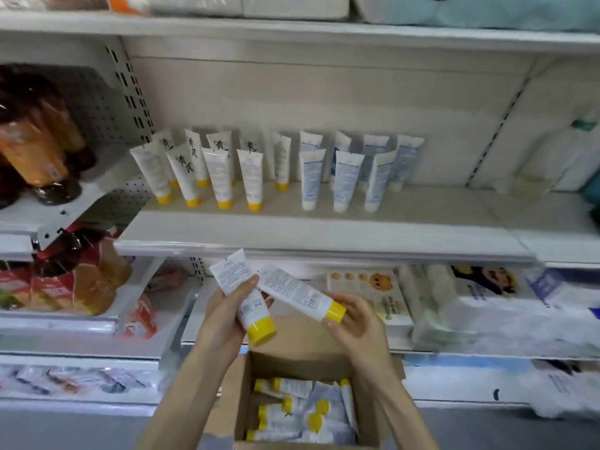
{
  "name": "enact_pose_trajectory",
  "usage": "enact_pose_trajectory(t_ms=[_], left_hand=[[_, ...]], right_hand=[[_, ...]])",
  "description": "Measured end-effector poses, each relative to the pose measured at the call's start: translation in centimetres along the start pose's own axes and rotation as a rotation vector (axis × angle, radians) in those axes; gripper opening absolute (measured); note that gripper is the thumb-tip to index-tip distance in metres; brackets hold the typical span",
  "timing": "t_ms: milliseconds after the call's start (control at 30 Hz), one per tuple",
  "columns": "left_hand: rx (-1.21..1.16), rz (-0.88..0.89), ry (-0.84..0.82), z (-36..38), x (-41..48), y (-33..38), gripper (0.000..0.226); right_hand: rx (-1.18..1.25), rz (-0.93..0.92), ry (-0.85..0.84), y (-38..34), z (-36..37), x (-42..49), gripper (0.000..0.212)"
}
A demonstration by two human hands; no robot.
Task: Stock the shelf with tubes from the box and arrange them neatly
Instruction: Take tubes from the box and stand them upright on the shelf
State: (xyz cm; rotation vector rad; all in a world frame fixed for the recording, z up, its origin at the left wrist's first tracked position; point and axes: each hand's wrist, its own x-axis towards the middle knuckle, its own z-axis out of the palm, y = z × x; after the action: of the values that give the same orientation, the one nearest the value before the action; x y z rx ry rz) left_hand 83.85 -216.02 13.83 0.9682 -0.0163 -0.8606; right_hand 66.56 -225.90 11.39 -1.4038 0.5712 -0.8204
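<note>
Left grip [224, 316], right grip [354, 323]: small-print tubes [293, 292]

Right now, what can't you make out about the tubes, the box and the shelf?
All in the head view:
- Small print on the left-hand tube and right-hand tube: too small and blurred.
- Count of boxed tubes: piled up, and the box is cut off by the bottom edge.
- Back-row tubes on the shelf: partly hidden by the front row.
- Goods at the right edge: blurred.
</note>
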Motion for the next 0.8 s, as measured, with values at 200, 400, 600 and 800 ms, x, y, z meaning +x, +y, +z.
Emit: enact_pose_trajectory(t_ms=[200,400,600,800], left_hand=[[0.098,0.084,-0.037,2.1,0.8,2.9,0.038],[0.332,0.199,-0.118,2.5,2.3,6.6,0.026],[0.343,0.214,-0.132,0.6,6.4,9.9,0.026],[0.349,0.292,-0.035,-2.8,11.8,13.2,0.037]], right_hand=[[-0.044,0.114,-0.178,-1.7,0.9,3.4,0.030],[-0.338,0.130,-0.473,-2.7,2.6,7.9,0.033],[-0.313,0.154,-0.414,-1.3,5.3,12.3,0.027],[-0.210,0.091,-0.015,-0.3,8.3,17.4,0.033]])
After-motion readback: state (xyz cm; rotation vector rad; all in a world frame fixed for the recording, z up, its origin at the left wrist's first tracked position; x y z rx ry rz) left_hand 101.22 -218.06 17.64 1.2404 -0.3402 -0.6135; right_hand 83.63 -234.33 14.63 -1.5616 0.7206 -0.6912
